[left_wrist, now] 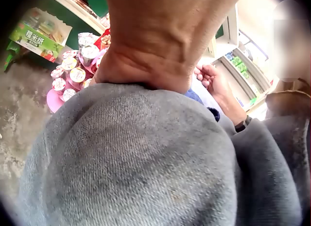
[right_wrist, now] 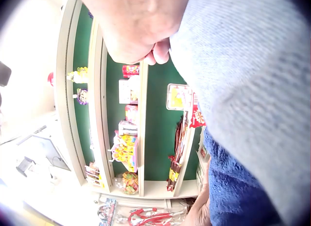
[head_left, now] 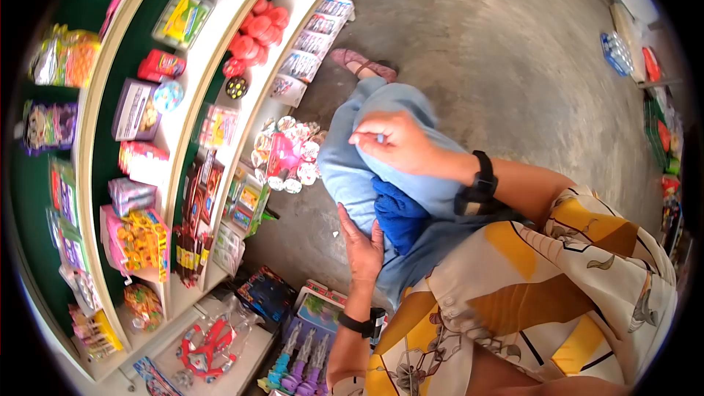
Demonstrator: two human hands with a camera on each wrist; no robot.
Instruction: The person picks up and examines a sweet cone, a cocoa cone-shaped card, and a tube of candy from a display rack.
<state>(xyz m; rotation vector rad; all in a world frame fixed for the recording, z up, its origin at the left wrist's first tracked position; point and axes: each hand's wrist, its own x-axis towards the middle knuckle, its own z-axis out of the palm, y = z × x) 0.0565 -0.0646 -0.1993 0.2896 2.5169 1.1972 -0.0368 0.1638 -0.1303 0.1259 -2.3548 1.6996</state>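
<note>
3 views bright | head: shelves (head_left: 86, 176) bowed by lens distortion, corners black, packet (head_left: 134, 110) print soft | both wrist views: washed-out glare beyond shelf edges

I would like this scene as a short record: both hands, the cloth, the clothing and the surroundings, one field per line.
Left hand: fingers extended, resting on the jeans
Right hand: above a bent leg, fingers curled; nothing clearly held
Blue cloth: in the lap, beside the left hand
Top: patterned shirt
Wrists: black bands
Beside the legs: shelves with packages; cluster of round-lidded cups
Floor: grey, mottled
</note>
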